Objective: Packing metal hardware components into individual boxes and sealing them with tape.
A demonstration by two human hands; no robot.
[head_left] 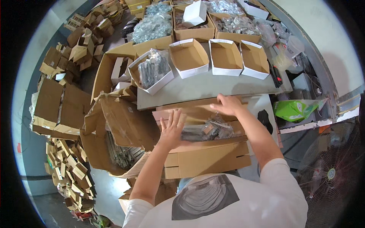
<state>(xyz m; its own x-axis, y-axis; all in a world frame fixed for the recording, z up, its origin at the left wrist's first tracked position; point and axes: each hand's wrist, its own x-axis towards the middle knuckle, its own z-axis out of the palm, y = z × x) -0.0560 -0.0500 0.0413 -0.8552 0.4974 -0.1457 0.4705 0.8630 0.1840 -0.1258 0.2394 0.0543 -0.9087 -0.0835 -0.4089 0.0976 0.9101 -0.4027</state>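
In front of me lies an open cardboard carton [209, 161] holding plastic-bagged parts [216, 128] and long grey pieces. My left hand [172, 129] is at its left end, fingers spread and holding nothing. On the far side, my right hand [228, 105] has its fingers bent over the edge of the raised carton flap [195, 108], thumb on the near face. Beyond, on the grey table [232, 86], a white box [155, 81] contains bagged grey parts [152, 69].
Open white boxes [189, 71] line the table to the right. Cartons of bagged parts [152, 28] stand behind. At my left, a tall carton [129, 117] holds metal strips [121, 152]. A green bag [295, 110] and a caged fan [330, 173] are on the right.
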